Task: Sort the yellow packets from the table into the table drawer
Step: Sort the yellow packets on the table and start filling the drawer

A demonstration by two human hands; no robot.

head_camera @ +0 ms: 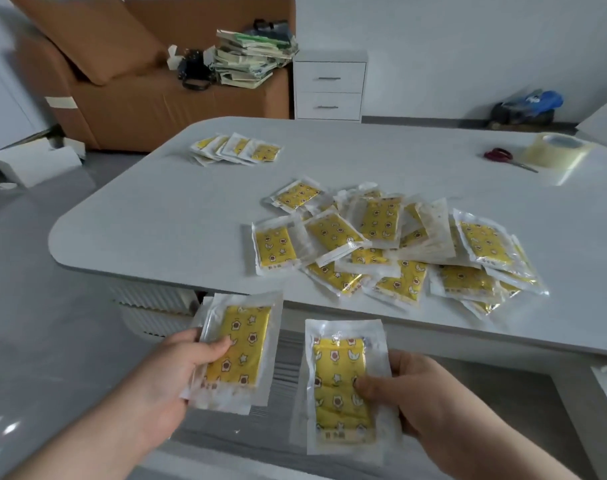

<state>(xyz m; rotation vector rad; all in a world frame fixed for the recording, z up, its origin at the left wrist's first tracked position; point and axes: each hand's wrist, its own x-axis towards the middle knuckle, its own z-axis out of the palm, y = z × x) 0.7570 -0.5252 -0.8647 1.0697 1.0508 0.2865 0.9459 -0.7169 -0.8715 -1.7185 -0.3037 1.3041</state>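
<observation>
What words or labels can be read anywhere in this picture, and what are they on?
Nothing here can be read outright.
Left held packet: small print on its bottom strip, too blurred.
Right held packet: the same, blurred.
Blue bag: white mark, too blurred.
Stack of books: covers too small to read.

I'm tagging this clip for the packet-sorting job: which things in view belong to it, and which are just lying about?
Job: left hand, gripping yellow packets; right hand, pinching one packet; big heap on the table; small far pile.
Lying about: red scissors; tape roll; book stack on the sofa; white drawer unit.
</observation>
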